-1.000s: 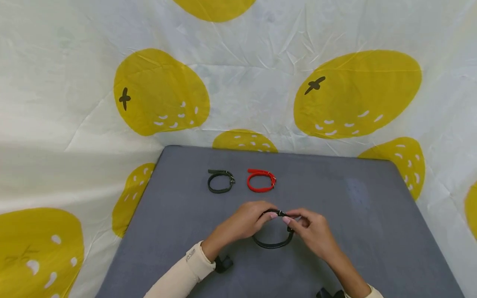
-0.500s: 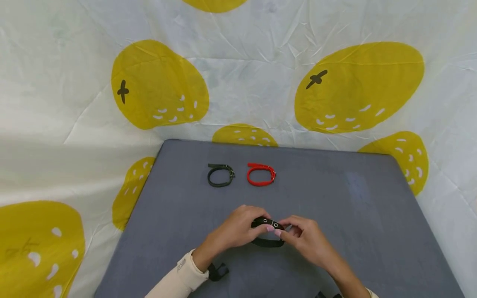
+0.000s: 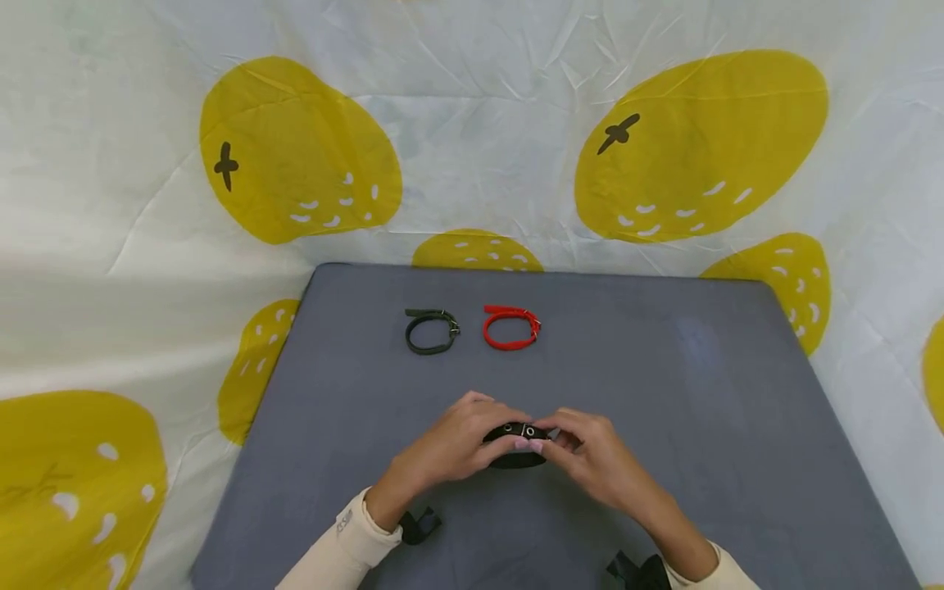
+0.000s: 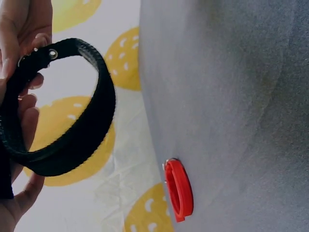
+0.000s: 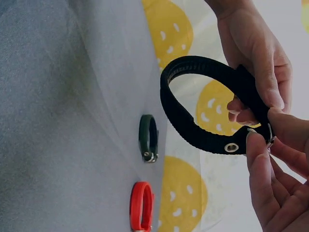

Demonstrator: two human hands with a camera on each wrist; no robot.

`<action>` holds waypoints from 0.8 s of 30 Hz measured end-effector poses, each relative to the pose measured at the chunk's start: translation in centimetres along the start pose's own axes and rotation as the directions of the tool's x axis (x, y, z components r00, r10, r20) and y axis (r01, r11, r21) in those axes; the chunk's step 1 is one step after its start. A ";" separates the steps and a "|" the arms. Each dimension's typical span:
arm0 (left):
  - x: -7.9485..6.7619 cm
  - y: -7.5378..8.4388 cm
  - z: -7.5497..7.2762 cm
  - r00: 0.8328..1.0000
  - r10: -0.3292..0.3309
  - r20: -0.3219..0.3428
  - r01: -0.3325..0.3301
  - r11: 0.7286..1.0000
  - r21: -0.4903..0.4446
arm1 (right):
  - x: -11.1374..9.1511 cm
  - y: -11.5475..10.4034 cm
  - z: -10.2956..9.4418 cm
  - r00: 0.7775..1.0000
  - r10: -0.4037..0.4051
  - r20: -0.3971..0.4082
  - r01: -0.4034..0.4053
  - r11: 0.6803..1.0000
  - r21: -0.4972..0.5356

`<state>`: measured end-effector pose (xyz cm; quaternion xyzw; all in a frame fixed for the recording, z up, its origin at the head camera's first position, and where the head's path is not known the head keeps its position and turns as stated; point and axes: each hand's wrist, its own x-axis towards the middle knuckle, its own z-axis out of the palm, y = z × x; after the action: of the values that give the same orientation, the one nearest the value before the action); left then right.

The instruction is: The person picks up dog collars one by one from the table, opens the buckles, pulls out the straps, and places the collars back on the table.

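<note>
A black collar with metal eyelets, closed into a loop, is held up in front of the body by both hands. My left hand grips its strap from the left, thumb along the near side. From the right, my right hand pinches the strap beside the buckle, and the two thumb tips nearly meet. An eyelet shows close to the right fingertips in the right wrist view. Farther back on the table lie a dark green collar and a red collar, both looped.
The grey table extends beneath the hands. Behind and beside it hangs a white cloth printed with yellow fruit shapes. Black straps hang at the wrists, close to the cream sleeves.
Both hands have turned the black collar, so its flat, eyeleted face now shows and the loop looks narrower. They have shifted slightly left. The head view has tilted down.
</note>
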<state>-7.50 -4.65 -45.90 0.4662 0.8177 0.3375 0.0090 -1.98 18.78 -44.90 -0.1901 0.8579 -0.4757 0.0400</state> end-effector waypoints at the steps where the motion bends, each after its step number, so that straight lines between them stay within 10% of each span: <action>1: 0.0 0.0 0.0 1.000 0.004 -0.016 -0.004 1.000 -0.007 | 0.0 -0.1 0.0 1.000 -0.003 -0.007 0.003 1.000 0.003; 24: -0.9 0.3 0.6 0.994 -0.060 -0.093 0.040 0.979 -0.198 | -0.7 -0.2 0.8 0.993 -0.081 -0.084 0.087 0.994 0.070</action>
<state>-6.54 -4.91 -46.45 0.4251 0.7914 0.4387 0.0229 -1.11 18.25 -45.24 -0.2050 0.8319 -0.5156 -0.0078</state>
